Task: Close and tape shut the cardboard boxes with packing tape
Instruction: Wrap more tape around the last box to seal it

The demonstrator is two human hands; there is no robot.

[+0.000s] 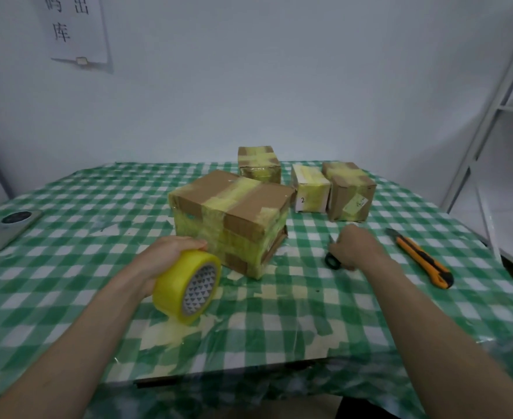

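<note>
**A:** Boxes first! The big box [231, 219] sits in the middle of the green checked table [68, 195]. It is shut and has yellow tape over the top and down the sides. Three small boxes stand behind it: one [259, 164] at the back, a white one [310, 189] and a brown one [350, 192] touching side by side. They look taped too

**B:** What are the hands doing?

**A:** The left hand [170, 252] grips the yellow tape roll [187, 287] from the top. The roll stands on its edge on the table, just in front of the big box. The right hand [355, 247] is curled around the black scissors [332, 258], down on the table to the right of the big box

**B:** So what comes next, do you think?

**A:** I think a strip needs to be cut or a new one started. Keep the roll close to the box so the tape stays short and does not twist. Pull it flat, press it down with the fingers, then snip near the box

**B:** Anything to watch out for?

**A:** Bits of old tape are stuck on the table near the roll. The loose end could stick to them. There is also an orange knife [420, 258] lying off to the right, well away from the hands. A phone [6, 229] lies far left
</note>
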